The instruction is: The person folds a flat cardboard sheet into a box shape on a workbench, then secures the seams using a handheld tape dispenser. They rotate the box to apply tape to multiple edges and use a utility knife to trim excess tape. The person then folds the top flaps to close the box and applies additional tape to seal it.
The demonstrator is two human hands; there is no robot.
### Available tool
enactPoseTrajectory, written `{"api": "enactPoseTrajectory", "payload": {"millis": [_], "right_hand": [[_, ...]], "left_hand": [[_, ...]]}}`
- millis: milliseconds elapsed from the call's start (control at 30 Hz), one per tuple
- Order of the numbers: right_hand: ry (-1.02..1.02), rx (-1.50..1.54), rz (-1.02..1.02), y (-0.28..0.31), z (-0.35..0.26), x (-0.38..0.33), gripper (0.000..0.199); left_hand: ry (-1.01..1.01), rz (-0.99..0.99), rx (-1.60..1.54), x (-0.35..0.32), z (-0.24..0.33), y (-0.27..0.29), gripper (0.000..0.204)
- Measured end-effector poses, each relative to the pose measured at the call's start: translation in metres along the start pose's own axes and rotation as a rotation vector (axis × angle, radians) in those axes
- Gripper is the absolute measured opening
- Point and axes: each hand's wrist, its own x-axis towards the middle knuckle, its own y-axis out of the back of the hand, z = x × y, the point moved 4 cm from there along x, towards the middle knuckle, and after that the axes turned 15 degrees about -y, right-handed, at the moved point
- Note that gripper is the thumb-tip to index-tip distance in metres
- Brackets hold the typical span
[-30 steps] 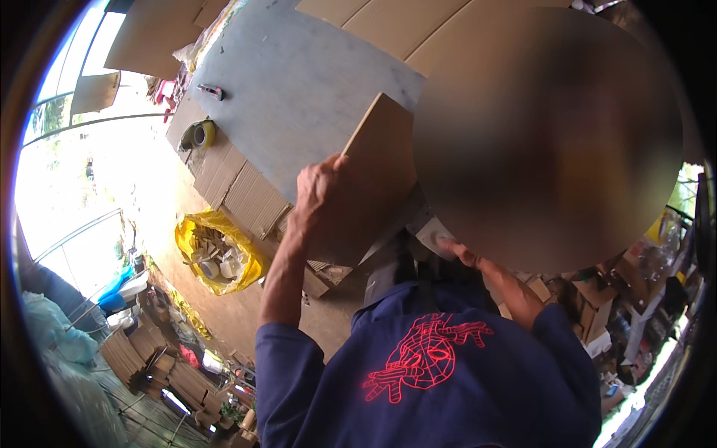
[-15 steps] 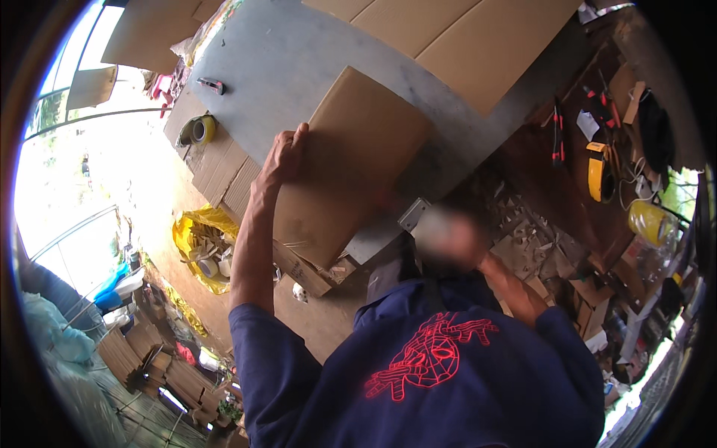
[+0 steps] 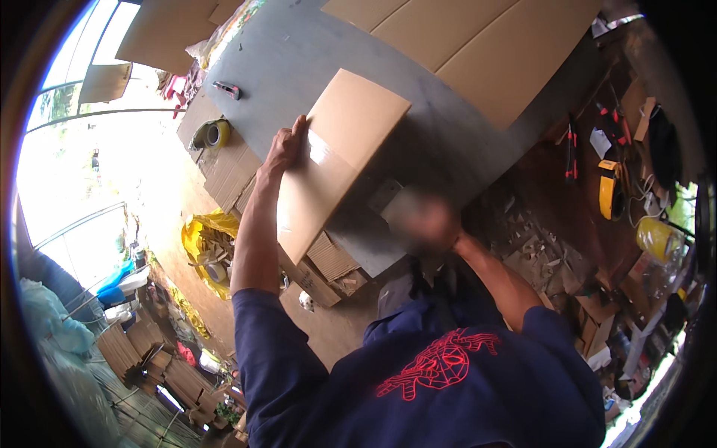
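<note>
A closed cardboard box (image 3: pixel 343 134) stands tilted on the grey tabletop (image 3: pixel 287 52), a shiny band of clear tape showing on its pale face. My left hand (image 3: pixel 285 148) grips the box's left edge, fingers curled over it. To the right of the box, low over the table, my right hand (image 3: pixel 427 222) is badly blurred. It holds a tool with a flat metal plate (image 3: pixel 385 196); the rest of that tool is lost in the blur. Hand and tool are apart from the box, as far as the blur lets me see.
Flat cardboard (image 3: pixel 463 52) covers the table's far right. A box cutter (image 3: pixel 226 90) and a tape roll (image 3: pixel 217 134) lie at the left. Red-handled pliers (image 3: pixel 571 149) and a yellow tool (image 3: pixel 610 190) are at the right. A yellow bag (image 3: pixel 196 243) holds scraps.
The box has turned under my left hand, so a lighter, taped face shows instead of the wide brown one. My right hand has moved left with its tool.
</note>
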Motion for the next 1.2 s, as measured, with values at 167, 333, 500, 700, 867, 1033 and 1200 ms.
{"api": "enactPoseTrajectory", "payload": {"millis": [167, 333, 500, 700, 867, 1033, 1200], "right_hand": [[0.055, -0.083, 0.056, -0.018, 0.019, 0.023, 0.059], [0.037, -0.007, 0.112, 0.004, 0.038, -0.017, 0.060], [-0.017, -0.064, 0.058, 0.020, 0.038, -0.012, 0.058], [-0.044, -0.175, 0.003, 0.024, 0.043, -0.019, 0.055], [0.140, -0.049, 0.121, 0.014, 0.084, -0.057, 0.058], [-0.086, -0.102, 0.135, 0.034, 0.121, -0.093, 0.063], [-0.073, -0.095, 0.136, 0.035, 0.160, -0.092, 0.063]], "left_hand": [[-0.018, -0.041, 0.135, 0.006, 0.012, -0.058, 0.084], [0.043, 0.046, 0.163, -0.044, 0.023, -0.115, 0.054], [-0.157, 0.195, -0.005, -0.126, 0.081, -0.111, 0.044], [-0.522, 0.154, 0.077, -0.191, 0.146, -0.110, 0.048], [-0.486, 0.077, 0.123, -0.187, 0.146, -0.114, 0.047], [-0.383, 0.039, 0.144, -0.186, 0.154, -0.115, 0.046], [-0.386, 0.002, 0.199, -0.183, 0.152, -0.119, 0.047]]}}
